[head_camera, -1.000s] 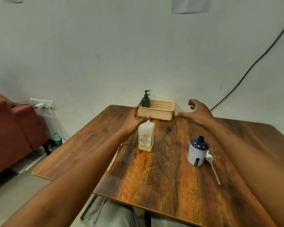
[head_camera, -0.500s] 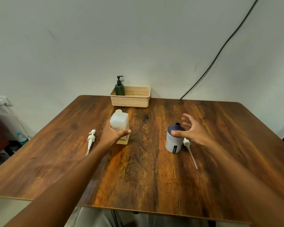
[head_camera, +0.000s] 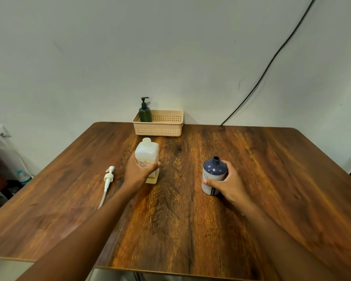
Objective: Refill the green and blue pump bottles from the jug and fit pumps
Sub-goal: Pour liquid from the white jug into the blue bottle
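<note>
Wooden counter [head_camera: 180,230], dark brown grain, set against pale wall [head_camera: 109,57]; black cable [head_camera: 272,61] runs down wall. Beige basket [head_camera: 166,128] at far edge holds green pump bottle [head_camera: 145,113]. Left hand [head_camera: 139,172] grip clamped on jug [head_camera: 147,154]; right hand [head_camera: 226,184] grip clamped on blue bottle [head_camera: 213,175], neck uncapped. White pump [head_camera: 107,179] lies left of jug.

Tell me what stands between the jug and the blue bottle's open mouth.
Nothing visible. Bare table lies between the jug, gripped by the left hand, and the blue bottle, gripped by the right hand. Its neck is uncapped.
</note>
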